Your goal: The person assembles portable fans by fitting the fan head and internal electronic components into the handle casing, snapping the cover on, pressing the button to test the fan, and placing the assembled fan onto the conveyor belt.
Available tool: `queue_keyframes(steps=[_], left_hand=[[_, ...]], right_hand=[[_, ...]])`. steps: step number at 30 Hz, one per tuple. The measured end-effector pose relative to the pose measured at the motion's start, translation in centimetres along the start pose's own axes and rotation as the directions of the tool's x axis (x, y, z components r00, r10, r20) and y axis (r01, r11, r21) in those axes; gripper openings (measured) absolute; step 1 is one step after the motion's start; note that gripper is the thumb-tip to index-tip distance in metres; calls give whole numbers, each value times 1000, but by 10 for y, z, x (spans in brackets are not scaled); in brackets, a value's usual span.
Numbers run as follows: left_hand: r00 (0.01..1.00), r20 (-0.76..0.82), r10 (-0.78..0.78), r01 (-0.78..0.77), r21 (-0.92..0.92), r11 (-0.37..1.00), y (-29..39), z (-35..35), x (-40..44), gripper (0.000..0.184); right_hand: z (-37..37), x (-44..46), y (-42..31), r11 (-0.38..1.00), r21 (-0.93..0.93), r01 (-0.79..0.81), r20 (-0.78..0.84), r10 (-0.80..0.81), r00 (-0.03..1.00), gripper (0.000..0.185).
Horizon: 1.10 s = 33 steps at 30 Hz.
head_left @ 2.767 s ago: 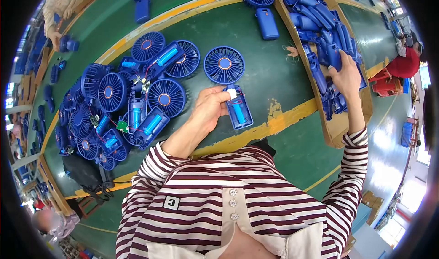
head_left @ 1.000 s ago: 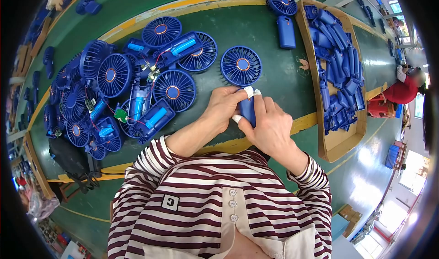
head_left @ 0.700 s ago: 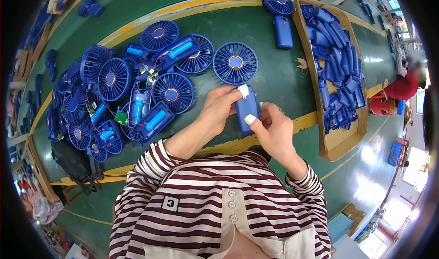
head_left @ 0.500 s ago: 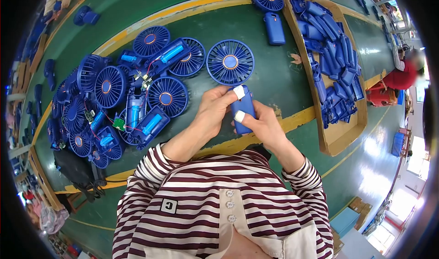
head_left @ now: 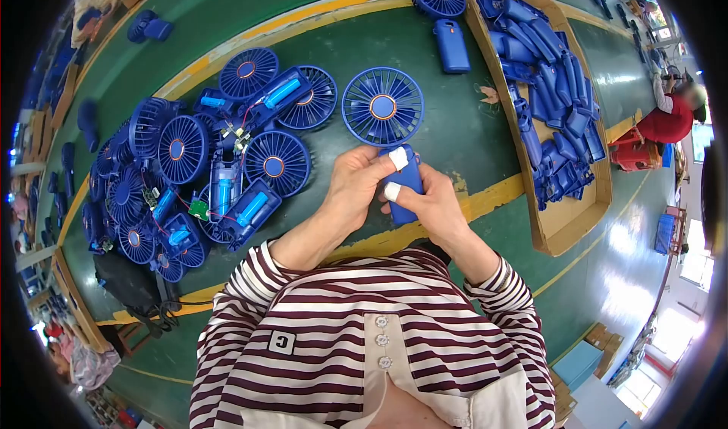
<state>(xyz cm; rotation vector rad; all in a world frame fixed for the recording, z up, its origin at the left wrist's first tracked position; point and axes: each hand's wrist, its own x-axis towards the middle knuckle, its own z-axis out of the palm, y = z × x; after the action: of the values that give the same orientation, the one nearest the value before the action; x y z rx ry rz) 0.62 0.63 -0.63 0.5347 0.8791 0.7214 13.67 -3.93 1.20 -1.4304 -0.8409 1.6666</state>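
Between my hands is a blue handheld fan, its round slatted head [head_left: 382, 107] pointing away from me and its handle [head_left: 406, 180] toward me. My left hand [head_left: 356, 185] grips the upper handle from the left, its taped thumb lying across the top. From the right, my right hand [head_left: 432, 204] wraps the lower handle, its white-taped thumb pressed on the front. Fingers behind the handle are hidden. To the left lies a pile of blue fans [head_left: 182, 150], several with open handles showing light-blue batteries [head_left: 284, 93], wires and a green circuit board [head_left: 199, 208].
At right stands a cardboard tray [head_left: 557, 236] filled with blue handle shells [head_left: 557, 88]. Another blue fan [head_left: 453, 46] lies beside its far left corner. A black bag [head_left: 125, 283] sits at the table's left edge. A person in red [head_left: 667, 122] is at far right.
Both hands keep their hold on the fan, with only a slight shift of the thumbs. The whole view has moved slightly.
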Motion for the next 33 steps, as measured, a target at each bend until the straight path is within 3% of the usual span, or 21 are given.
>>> queue_keyframes(steps=[5, 14, 17, 19, 21, 22, 23, 24, 27, 28, 30, 33], left_hand=[[987, 78, 144, -145, 1, 989, 1, 3, -1, 21], [977, 113, 180, -184, 29, 982, -10, -2, 11, 29], [961, 88, 263, -251, -124, 960, -13, -4, 16, 34], [913, -29, 407, -408, -78, 909, -8, 0, 15, 33], [897, 38, 440, -440, 158, 884, -19, -17, 23, 26], [921, 14, 390, -378, 281, 882, -19, -10, 16, 20], [873, 58, 484, -468, 378, 799, -30, -9, 19, 17], [833, 125, 539, -532, 451, 717, -42, -15, 25, 14], [818, 197, 540, -541, 582, 607, -34, -10, 20, 13], [757, 282, 590, -602, 652, 461, -33, -13, 21, 11], [639, 331, 694, -682, 661, 312, -30, -12, 22, 12], [666, 324, 672, -669, 657, 346, -27, -14, 23, 11]], right_hand=[[-2, 6, 7, 998, 25, 63, -22, -63, 998, 28], [-7, 10, 3, 998, 2, 69, -25, -69, 997, 25], [-12, 19, -15, 981, -110, 162, -42, -168, 985, 27], [-14, 30, -32, 910, -254, 327, -16, -342, 940, 31], [-10, 53, -60, 862, -322, 393, 25, -407, 913, 36], [-1, 67, -76, 886, -290, 362, 17, -373, 928, 42], [8, 88, -85, 878, -300, 374, -20, -398, 917, 46], [14, 113, -93, 694, -495, 523, 35, -585, 810, 47], [48, 173, -120, 328, -809, 488, 116, -725, 679, 44], [56, 198, -124, 189, -864, 467, 168, -765, 622, 45], [71, 246, -128, 46, -910, 412, 205, -813, 545, 44], [86, 312, -129, -81, -950, 301, 226, -844, 486, 44]])
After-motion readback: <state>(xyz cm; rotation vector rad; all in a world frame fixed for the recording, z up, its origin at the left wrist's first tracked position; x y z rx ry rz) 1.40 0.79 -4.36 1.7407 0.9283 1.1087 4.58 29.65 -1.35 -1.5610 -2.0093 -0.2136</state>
